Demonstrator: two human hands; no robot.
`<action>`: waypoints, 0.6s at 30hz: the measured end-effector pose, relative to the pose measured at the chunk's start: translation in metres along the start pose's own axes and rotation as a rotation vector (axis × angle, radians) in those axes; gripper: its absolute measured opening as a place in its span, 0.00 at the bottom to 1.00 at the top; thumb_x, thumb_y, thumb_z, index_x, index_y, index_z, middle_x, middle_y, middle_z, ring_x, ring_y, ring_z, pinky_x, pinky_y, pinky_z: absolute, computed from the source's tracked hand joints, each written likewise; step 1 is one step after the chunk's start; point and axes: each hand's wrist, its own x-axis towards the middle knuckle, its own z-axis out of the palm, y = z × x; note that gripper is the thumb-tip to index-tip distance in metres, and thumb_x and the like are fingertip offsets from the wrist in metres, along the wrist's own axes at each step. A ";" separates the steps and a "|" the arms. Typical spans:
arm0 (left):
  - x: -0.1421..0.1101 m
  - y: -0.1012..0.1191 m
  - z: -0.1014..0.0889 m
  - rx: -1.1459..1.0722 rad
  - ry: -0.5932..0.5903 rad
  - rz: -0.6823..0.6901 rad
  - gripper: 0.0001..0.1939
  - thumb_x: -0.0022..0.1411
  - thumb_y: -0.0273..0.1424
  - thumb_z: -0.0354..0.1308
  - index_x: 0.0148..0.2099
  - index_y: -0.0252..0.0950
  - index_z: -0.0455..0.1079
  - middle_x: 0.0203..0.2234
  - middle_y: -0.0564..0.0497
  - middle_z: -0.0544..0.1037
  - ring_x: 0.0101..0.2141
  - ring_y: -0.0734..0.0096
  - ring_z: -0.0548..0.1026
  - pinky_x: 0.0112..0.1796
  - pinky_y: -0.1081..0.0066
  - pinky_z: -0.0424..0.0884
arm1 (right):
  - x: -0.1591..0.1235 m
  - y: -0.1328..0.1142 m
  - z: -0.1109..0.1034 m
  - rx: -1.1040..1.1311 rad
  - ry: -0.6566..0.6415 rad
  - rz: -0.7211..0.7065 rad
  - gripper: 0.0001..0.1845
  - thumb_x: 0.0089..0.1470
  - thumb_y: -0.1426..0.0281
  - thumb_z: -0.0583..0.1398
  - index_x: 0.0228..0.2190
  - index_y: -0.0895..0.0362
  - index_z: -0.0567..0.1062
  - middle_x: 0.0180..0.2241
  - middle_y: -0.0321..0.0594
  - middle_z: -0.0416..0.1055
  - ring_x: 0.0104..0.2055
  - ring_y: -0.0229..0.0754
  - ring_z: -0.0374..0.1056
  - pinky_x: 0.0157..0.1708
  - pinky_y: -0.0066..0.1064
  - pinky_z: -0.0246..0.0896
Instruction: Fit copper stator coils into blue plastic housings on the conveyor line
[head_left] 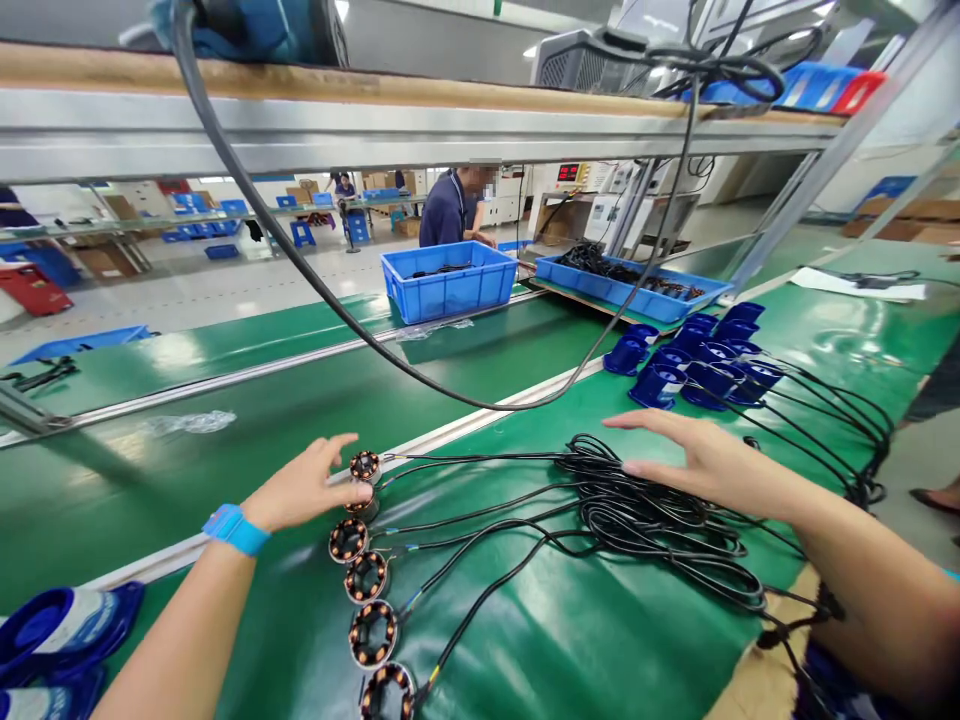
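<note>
Presently listed, with the cable bundle as landmark: one cable bundle (637,515), black, loosely looped, lying on the green bench (555,640). Wire stators (352,578), six, ring-shaped with copper windings, set in a row to the left of the bundle, each apparently on its own black lead running back toward it; coloured wire ends visible where some leads meet the rings. Left hand (311,490), one, blue wristband (238,528) at the wrist: well left of the bundle, fingers spread, thumb over the second stator from the far end; whether it presses or only hovers cannot be told. Right hand (701,460), one: at the bundle's far right side, thumb and fingers wide apart, thumb tip over the loops, nothing visibly gripped, contact uncertain. Blue flanged housings (716,380), a cluster, beyond the bundle and to its right, with black cables trailing. Deep blue crate (457,297) and shallow blue tray (600,288), one each, farther beyond the bundle, the tray heaped with dark parts. Handling note, by judgement: stators are best steadied by the outer ring, with fingertips off the windings; the spacing kept even; leads laid straight without crossing; the loops eased by the right hand rather than tugged, since a pull could strain the wire joints or skew the row.
</note>
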 end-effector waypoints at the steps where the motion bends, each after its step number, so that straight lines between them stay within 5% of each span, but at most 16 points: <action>1: 0.002 0.009 -0.007 -0.038 0.084 0.022 0.50 0.57 0.66 0.52 0.70 0.39 0.54 0.57 0.37 0.70 0.54 0.51 0.73 0.50 0.58 0.72 | 0.009 -0.021 -0.007 0.036 0.051 -0.052 0.29 0.61 0.47 0.60 0.56 0.50 0.73 0.57 0.43 0.71 0.56 0.53 0.69 0.53 0.41 0.70; 4: 0.013 0.058 -0.025 -0.308 0.394 0.214 0.44 0.68 0.62 0.31 0.75 0.41 0.36 0.70 0.41 0.54 0.68 0.58 0.57 0.64 0.57 0.58 | 0.044 -0.084 -0.021 0.157 0.189 -0.251 0.23 0.60 0.50 0.63 0.50 0.51 0.77 0.51 0.42 0.75 0.54 0.50 0.70 0.56 0.40 0.65; 6: 0.018 0.100 -0.034 -0.667 0.515 0.412 0.40 0.70 0.60 0.35 0.74 0.43 0.44 0.69 0.44 0.58 0.68 0.60 0.57 0.68 0.58 0.51 | 0.074 -0.126 -0.024 0.310 0.264 -0.358 0.22 0.62 0.50 0.62 0.48 0.52 0.77 0.49 0.42 0.76 0.52 0.48 0.71 0.55 0.39 0.64; 9: 0.011 0.155 -0.045 -1.075 0.555 0.523 0.29 0.68 0.54 0.54 0.62 0.43 0.66 0.49 0.49 0.76 0.53 0.66 0.73 0.59 0.66 0.64 | 0.124 -0.188 -0.025 0.704 0.304 -0.460 0.28 0.64 0.45 0.56 0.46 0.55 0.78 0.47 0.43 0.77 0.52 0.47 0.71 0.55 0.39 0.64; 11: -0.003 0.176 -0.051 -1.156 0.582 0.507 0.20 0.65 0.49 0.61 0.50 0.40 0.73 0.34 0.53 0.75 0.39 0.73 0.74 0.46 0.74 0.70 | 0.155 -0.228 -0.026 1.017 0.246 -0.432 0.33 0.62 0.41 0.55 0.44 0.56 0.78 0.46 0.45 0.77 0.51 0.47 0.71 0.53 0.39 0.65; 15: -0.054 0.190 -0.058 -1.211 0.563 0.481 0.17 0.66 0.47 0.61 0.42 0.37 0.74 0.26 0.55 0.69 0.29 0.78 0.70 0.32 0.80 0.69 | 0.200 -0.296 -0.037 1.500 0.029 -0.333 0.37 0.65 0.39 0.47 0.43 0.58 0.77 0.47 0.46 0.75 0.50 0.45 0.70 0.45 0.38 0.71; 18: -0.098 0.197 -0.041 -1.294 0.467 0.402 0.16 0.65 0.47 0.62 0.42 0.38 0.73 0.25 0.55 0.70 0.28 0.77 0.71 0.29 0.80 0.68 | 0.216 -0.337 -0.052 1.786 -0.114 -0.308 0.40 0.65 0.38 0.44 0.40 0.60 0.75 0.41 0.46 0.75 0.45 0.46 0.71 0.42 0.43 0.75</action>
